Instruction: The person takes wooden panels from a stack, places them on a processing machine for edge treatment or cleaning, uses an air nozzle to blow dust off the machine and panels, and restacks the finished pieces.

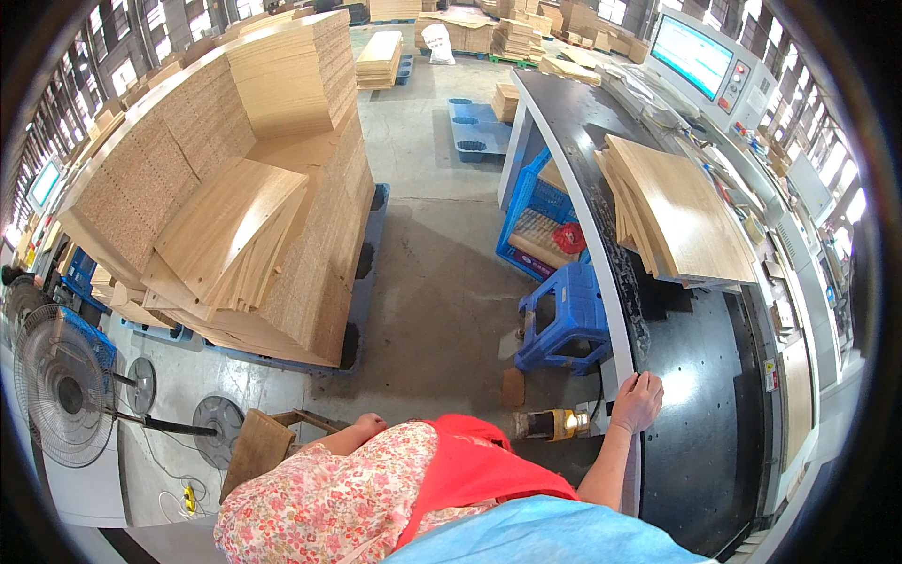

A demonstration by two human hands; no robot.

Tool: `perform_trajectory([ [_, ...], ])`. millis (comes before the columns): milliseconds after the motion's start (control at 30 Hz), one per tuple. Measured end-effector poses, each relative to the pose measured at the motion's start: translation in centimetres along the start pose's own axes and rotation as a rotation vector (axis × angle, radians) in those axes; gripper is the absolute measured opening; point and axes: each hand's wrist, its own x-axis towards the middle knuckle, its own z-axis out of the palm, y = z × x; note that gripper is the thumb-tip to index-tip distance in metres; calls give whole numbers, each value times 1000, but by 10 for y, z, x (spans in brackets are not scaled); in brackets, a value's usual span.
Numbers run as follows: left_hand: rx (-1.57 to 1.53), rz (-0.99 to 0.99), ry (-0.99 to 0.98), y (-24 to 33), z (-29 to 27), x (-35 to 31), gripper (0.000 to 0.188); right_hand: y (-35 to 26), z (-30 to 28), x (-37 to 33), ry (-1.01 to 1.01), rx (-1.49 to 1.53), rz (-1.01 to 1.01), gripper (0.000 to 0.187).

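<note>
My right hand (639, 402) rests at the near stretch of the machine table (700, 423), its fingers bent over the pale table edge. Close to my body, beyond my floral sleeve, my left hand (371, 424) hangs low above the floor. Its fingers are mostly hidden, and I see nothing in it. Farther along the black table lies a stack of wood-grain panels (672, 211), fanned unevenly on its left side. Across the aisle, more loose panels (230, 226) lie askew on a large stack of chipboard (319, 273).
A blue plastic stool (567, 315) and a blue crate (540, 211) stand beside the table. On the left are a standing fan (66, 390) and a wooden stool (258, 451). A control screen (692, 56) rises at the far right. Blue pallets (479, 132) lie farther off.
</note>
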Motion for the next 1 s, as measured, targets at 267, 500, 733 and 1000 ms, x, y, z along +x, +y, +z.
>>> perform_trajectory([
  [267,16,39,3,-3,1,3,33,0,-1,1,-14,9,-1,17],
  [500,55,77,13,-6,2,8,33,0,2,0,11,13,-9,16],
  [733,4,77,27,-19,4,17,33,-6,-4,2,44,11,-18,15],
  [1000,185,258,-147,-6,-21,8,33,3,4,10,119,179,-31,12],
])
